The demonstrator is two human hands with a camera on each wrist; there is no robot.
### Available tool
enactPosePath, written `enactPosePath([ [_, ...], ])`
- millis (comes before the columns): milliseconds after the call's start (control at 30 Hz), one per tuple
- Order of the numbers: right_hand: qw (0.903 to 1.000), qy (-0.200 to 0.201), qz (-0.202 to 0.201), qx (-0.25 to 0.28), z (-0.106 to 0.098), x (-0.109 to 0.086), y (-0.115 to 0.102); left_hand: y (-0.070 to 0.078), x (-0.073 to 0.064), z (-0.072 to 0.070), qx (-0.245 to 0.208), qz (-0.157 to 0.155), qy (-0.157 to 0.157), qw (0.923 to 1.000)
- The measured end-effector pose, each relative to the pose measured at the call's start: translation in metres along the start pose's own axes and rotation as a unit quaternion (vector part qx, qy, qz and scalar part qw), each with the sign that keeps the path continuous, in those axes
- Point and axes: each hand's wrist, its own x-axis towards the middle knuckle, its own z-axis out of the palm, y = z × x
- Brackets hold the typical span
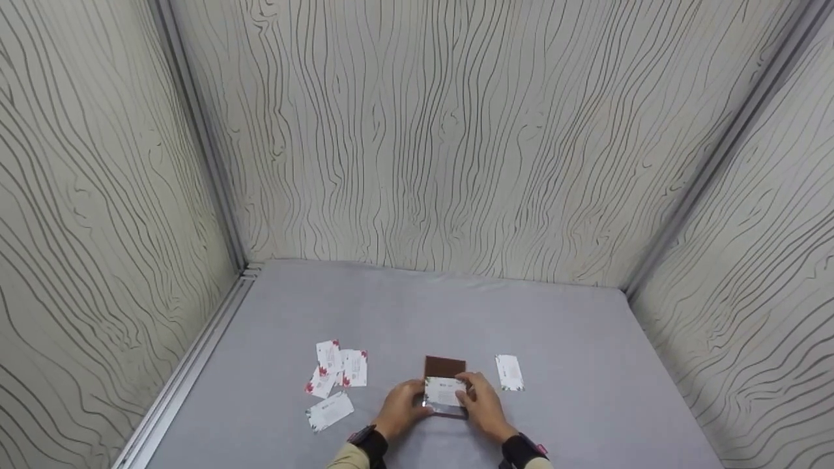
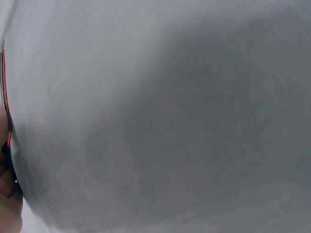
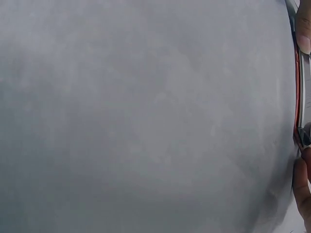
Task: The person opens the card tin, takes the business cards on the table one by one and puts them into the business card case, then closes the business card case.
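A brown card holder [image 1: 445,367] lies on the grey cloth near the front. Across its lower part is a white printed card [image 1: 444,392] with leafy corners, and a clear strip shows along the card's lower edge. At the left side, my left hand [image 1: 399,409] grips the holder, thumb by its lower corner. My right hand [image 1: 483,405] has its thumb and fingers on the right end of the card, pinching it. Only the holder's thin reddish edge [image 2: 5,92] and part of a hand show in the left wrist view. The right wrist view catches fingertips [image 3: 304,43] at the holder's edge.
Left of the hands, several white cards with red leaf corners [image 1: 355,368] overlap. A card with green leaf corners [image 1: 330,411] lies in front of them. Another white card [image 1: 510,372] is to the right. Wood-patterned panels [image 1: 430,130] stand behind and on both sides.
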Motion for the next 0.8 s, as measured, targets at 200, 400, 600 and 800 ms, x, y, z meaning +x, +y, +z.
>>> enactPosePath([
  [200, 0.9998, 0.000, 0.012, -0.015, 0.0046, -0.0021, -0.0002, -0.0014, -0.0010, 0.0015, 0.002, 0.013, 0.012, 0.9998],
  [400, 0.9997, -0.013, 0.005, -0.018, 0.0044, -0.0036, -0.0013, 0.0000, -0.0007, 0.0007, 0.007, 0.008, 0.015, 0.9998],
  [600, 0.9997, -0.015, -0.011, -0.018, 0.0041, -0.0052, -0.0022, -0.0007, -0.0018, 0.0018, 0.012, 0.009, 0.014, 0.9998],
  [800, 0.9995, -0.010, -0.010, -0.027, 0.0063, -0.0059, -0.0033, -0.0007, -0.0030, 0.0019, 0.010, 0.013, 0.018, 0.9997],
])
